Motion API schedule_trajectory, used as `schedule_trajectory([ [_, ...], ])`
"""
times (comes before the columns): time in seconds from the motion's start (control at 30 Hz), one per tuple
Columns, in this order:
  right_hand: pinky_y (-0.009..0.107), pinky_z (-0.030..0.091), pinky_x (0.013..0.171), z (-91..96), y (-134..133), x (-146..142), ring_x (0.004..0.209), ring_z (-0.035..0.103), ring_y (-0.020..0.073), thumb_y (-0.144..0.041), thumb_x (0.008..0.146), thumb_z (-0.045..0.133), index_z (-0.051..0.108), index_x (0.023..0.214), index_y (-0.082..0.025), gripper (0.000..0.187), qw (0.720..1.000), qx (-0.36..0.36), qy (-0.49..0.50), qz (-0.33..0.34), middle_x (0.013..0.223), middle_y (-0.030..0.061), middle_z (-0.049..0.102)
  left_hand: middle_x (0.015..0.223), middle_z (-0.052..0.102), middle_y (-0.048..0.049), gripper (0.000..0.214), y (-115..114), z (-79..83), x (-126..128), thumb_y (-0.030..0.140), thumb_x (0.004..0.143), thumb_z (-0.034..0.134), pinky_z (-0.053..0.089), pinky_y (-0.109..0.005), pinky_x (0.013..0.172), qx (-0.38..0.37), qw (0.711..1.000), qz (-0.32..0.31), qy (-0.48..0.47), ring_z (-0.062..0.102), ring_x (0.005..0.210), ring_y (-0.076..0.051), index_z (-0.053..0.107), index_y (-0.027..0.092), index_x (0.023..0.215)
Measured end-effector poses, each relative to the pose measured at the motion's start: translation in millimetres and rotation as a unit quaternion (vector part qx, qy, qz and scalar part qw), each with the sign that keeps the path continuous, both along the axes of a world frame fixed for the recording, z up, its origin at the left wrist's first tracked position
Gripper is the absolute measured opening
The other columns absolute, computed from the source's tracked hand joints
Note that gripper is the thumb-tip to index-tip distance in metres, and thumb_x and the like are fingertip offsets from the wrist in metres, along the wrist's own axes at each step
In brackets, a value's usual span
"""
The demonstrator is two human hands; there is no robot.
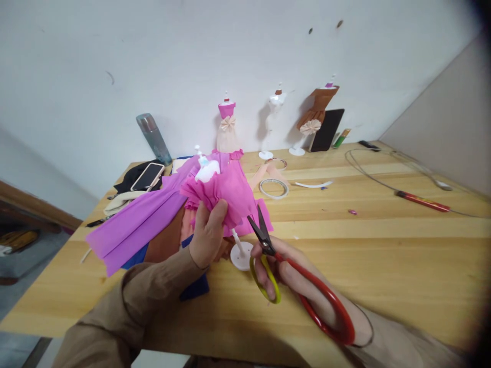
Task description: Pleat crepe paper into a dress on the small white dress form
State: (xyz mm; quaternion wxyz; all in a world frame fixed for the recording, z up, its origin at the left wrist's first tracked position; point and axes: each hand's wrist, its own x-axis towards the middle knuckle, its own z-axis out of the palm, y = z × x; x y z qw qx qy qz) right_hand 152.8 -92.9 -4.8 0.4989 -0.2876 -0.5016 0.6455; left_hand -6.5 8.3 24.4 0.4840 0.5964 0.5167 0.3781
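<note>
My left hand pinches gathered pink fabric around the body of a small white dress form, which is tilted above the table. The form's round white base shows below the cloth. In my right hand is a pair of scissors with one red and one yellow handle loop. Their dark blades are apart, and the tips are close to the right lower edge of the pink fabric. Whether they touch it I cannot tell.
Purple cloth and other pieces lie at left, near a phone and a spray can. Dressed mini forms stand along the wall. Tape rolls and a red-handled tool with a cord lie to the right.
</note>
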Motion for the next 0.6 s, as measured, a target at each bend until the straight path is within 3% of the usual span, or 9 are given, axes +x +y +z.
schedule_trajectory([
  [0.17, 0.028, 0.041, 0.056, -1.6, 1, -13, 0.059, 0.052, 0.0122, -0.061, 0.09, 0.057, 0.056, 0.111, -0.021, 0.045, 0.999, -0.009, 0.034, -0.02, 0.078, 0.0015, 0.056, 0.075, 0.054, 0.0012, 0.017, -11, -8.0, 5, 0.035, 0.088, 0.051, 0.049, -0.025, 0.071, 0.018, 0.998, 0.055, -0.024, 0.055, 0.082, -0.015, 0.043, 0.024, 0.078],
  [0.4, 0.026, 0.041, 0.053, -1.4, -2, -23, 0.058, 0.052, 0.0123, -0.061, 0.092, 0.054, 0.055, 0.109, -0.02, 0.044, 0.998, 0.0, 0.05, -0.048, 0.075, 0.001, 0.055, 0.059, 0.042, 0.0046, 0.027, -18, -19.4, -1, 0.043, 0.086, 0.053, 0.045, -0.023, 0.055, -0.002, 0.995, 0.058, -0.08, 0.052, 0.064, -0.014, 0.037, 0.025, 0.074],
  [0.5, 0.026, 0.042, 0.053, -4.4, -6, -23, 0.057, 0.052, 0.0122, -0.061, 0.091, 0.055, 0.056, 0.109, -0.02, 0.045, 0.998, -0.011, 0.05, -0.047, 0.074, 0.0006, 0.055, 0.055, 0.041, 0.006, 0.029, -19, -20.4, 0, 0.045, 0.085, 0.057, 0.04, -0.022, 0.049, -0.028, 0.989, 0.051, -0.134, 0.05, 0.057, -0.012, 0.04, 0.024, 0.074],
  [0.6, 0.027, 0.042, 0.055, -2.8, -10, -21, 0.058, 0.054, 0.012, -0.064, 0.089, 0.057, 0.056, 0.109, -0.02, 0.049, 0.998, -0.04, 0.035, -0.046, 0.076, 0.0005, 0.056, 0.053, 0.042, 0.0073, 0.033, -20, -21.3, 3, 0.046, 0.079, 0.067, 0.036, -0.021, 0.046, -0.003, 0.974, 0.064, -0.218, 0.047, 0.052, -0.01, 0.044, 0.023, 0.073],
])
